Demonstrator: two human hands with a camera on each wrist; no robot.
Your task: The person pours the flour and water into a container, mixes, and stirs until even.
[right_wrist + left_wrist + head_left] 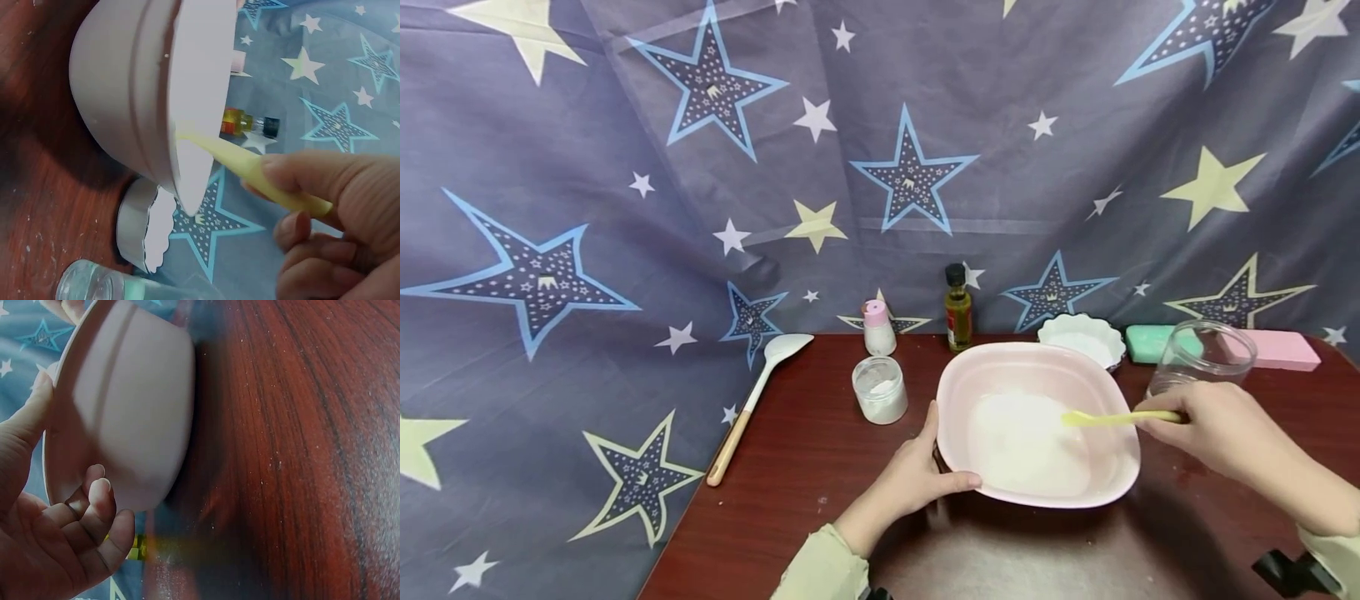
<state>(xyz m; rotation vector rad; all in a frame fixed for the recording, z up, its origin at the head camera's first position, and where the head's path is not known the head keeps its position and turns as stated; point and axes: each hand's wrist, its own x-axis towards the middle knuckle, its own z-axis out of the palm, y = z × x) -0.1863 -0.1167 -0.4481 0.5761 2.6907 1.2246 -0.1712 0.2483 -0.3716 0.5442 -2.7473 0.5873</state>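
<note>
The left hand (917, 483) grips the rim of the pink bowl (1037, 421) on the worktop (820, 467), while the right hand (1213, 429) pinches a yellow spatula (1112, 417) over the white powder (1026, 442). Mixing looks underway; next, I'd judge, the blade must dip and stir gently.

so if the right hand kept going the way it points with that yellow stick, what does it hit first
Probably the white powder inside the square pink plastic bowl: the right hand points its thin yellow spatula leftward over the rim; depth is unclear.

No legible text, brand, number or sign anywhere; the label on the oil bottle (958, 310) is too small to read; the star-printed backdrop (700, 167) carries patterns only.
</note>
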